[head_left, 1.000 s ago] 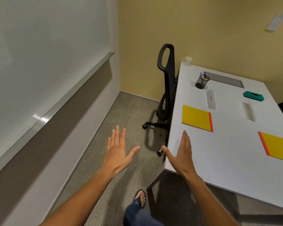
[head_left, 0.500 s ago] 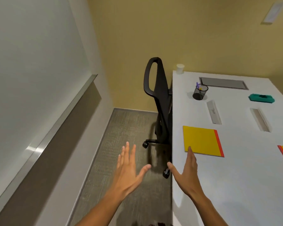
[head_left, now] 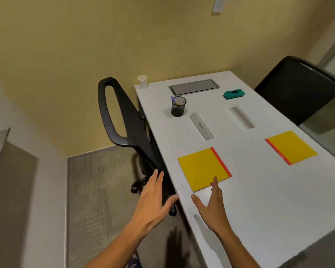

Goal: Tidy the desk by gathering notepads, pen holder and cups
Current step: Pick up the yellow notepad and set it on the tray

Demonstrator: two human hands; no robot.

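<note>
1. The right hand (head_left: 211, 206) reaches flat-fingered over the desk (head_left: 259, 200), grasping nothing; its fingertips overlap the near notepad (head_left: 202, 168)'s edge.
2. The left hand (head_left: 153, 200) hovers released, off the desk.
3. Beyond the right hand, the pen holder (head_left: 178, 106) contains a purple pen (head_left: 173, 99); farther beyond, at the corner, stands a cup (head_left: 142, 81), contents hidden; a second notepad (head_left: 291, 147) lies rightward.

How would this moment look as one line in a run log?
stage: reaching | left hand: open, off desk | right hand: open, over near notepad | nothing gathered
</note>
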